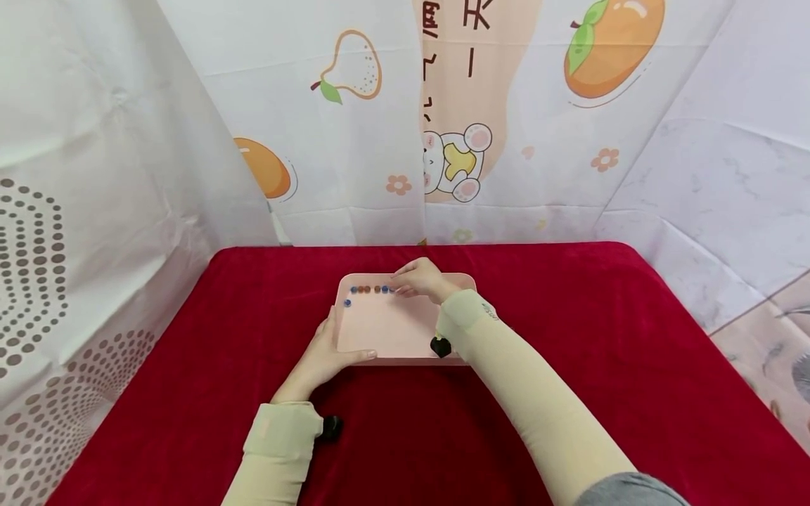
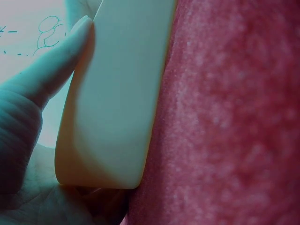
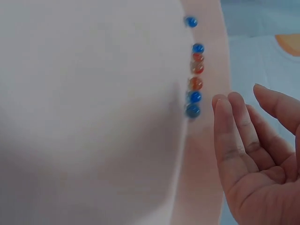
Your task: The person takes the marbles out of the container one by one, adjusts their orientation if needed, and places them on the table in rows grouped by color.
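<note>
Head view: my left hand (image 1: 325,357) grips the near left corner of a pale pink rectangular tray with rounded corners (image 1: 392,327), the thumb along the near rim and the other fingers against the left side. The tray lies on a tabletop covered with plush red cloth (image 1: 588,365). Inside it, six glossy round marbles in blue and orange-red (image 1: 377,289) line the far wall, and a lone blue marble (image 1: 347,303) sits just nearer me by the left wall. My right hand (image 1: 422,279) reaches over the far rim, fingertips just beside the right end of the row. Beyond hangs a white curtain printed with fruit (image 1: 380,140).

Left wrist view: my thumb presses the tray's rim while the palm wraps the corner; the smooth outer wall stands upright on the red cloth.

Right wrist view: my right fingers are released, extended and loosely spread near the rim, with nothing visible between them; I cannot tell whether they touch it. All seven marbles show here: the lone blue one apart, then blue, two reddish, a slight gap, orange, blue and a darker blue-green.
</note>
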`<state>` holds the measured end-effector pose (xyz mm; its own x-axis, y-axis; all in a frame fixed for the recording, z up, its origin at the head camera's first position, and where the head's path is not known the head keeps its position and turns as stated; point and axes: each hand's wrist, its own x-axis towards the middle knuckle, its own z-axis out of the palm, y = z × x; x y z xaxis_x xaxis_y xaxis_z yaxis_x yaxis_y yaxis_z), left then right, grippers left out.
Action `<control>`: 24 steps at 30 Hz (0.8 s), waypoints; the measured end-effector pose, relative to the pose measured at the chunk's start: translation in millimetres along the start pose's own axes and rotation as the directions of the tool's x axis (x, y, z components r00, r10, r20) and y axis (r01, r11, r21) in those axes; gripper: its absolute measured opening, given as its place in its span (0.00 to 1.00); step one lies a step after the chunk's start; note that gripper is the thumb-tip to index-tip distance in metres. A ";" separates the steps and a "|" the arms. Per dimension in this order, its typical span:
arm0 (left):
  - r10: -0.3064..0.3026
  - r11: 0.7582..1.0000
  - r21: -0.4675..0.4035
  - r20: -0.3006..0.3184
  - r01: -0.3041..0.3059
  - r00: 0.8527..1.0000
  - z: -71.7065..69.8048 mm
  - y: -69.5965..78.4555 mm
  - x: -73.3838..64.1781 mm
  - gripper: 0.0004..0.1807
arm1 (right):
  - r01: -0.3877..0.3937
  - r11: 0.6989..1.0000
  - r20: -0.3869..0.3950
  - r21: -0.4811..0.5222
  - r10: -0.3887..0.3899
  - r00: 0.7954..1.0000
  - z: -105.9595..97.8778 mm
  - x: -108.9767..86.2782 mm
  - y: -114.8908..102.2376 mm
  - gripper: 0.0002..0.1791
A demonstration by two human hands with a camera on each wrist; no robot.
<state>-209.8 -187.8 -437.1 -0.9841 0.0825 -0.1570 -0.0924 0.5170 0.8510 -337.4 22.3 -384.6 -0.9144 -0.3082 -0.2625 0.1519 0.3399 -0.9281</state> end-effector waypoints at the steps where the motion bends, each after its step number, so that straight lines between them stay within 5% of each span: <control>1: 0.000 1.000 -0.002 0.000 0.000 1.000 0.0 -0.1 0.2 0.69 | -0.005 1.000 -0.006 0.001 0.005 1.000 -0.4 1.2 1.4 0.16; 8: 0.008 1.000 -0.002 -0.011 -0.008 1.000 1.0 -0.6 0.4 0.68 | -0.022 1.000 0.005 -0.013 0.022 1.000 -1.6 7.8 10.3 0.15; 24: 0.007 1.000 0.003 -0.015 -0.007 1.000 0.0 -1.1 0.0 0.69 | -0.075 0.989 0.052 0.124 0.069 0.996 8.6 27.8 28.6 0.15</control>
<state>-209.7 -188.4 -438.0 -0.9869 0.0732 -0.1438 -0.0854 0.5191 0.8504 -355.2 15.8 -420.8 -0.8809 -0.3300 -0.3392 0.2653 0.2491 -0.9314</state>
